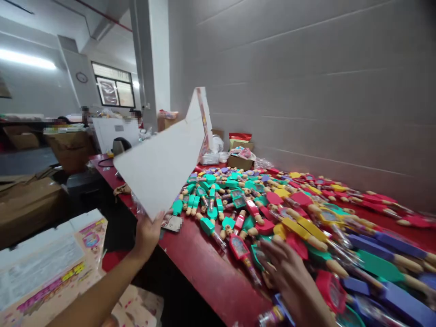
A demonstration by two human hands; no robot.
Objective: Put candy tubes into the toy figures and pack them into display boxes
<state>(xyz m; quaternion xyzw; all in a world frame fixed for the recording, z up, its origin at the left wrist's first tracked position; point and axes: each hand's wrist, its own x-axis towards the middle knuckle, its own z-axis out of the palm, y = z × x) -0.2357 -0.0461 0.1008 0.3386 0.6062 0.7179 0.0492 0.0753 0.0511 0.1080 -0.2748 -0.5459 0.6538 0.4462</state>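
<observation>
My left hand [149, 235] grips the lower corner of a white cardboard sheet [163, 159], raised and tilted over the table's left edge. One folded flap of it stands up and shows a printed side. My right hand [284, 268] is low over a spread of small plastic toys [238, 247], its fingers stretched out and slightly blurred. These toys are paddle-shaped, in green, red, yellow and purple, with beige ends and clear tubes. Whether my right fingers touch one is hard to tell.
The red table [197, 263] runs along a grey wall [306, 91]. Printed flat cardboard [51, 277] lies at lower left, near a brown carton [30, 206]. A small open box [241, 161] and plastic containers [210, 158] stand at the table's far end.
</observation>
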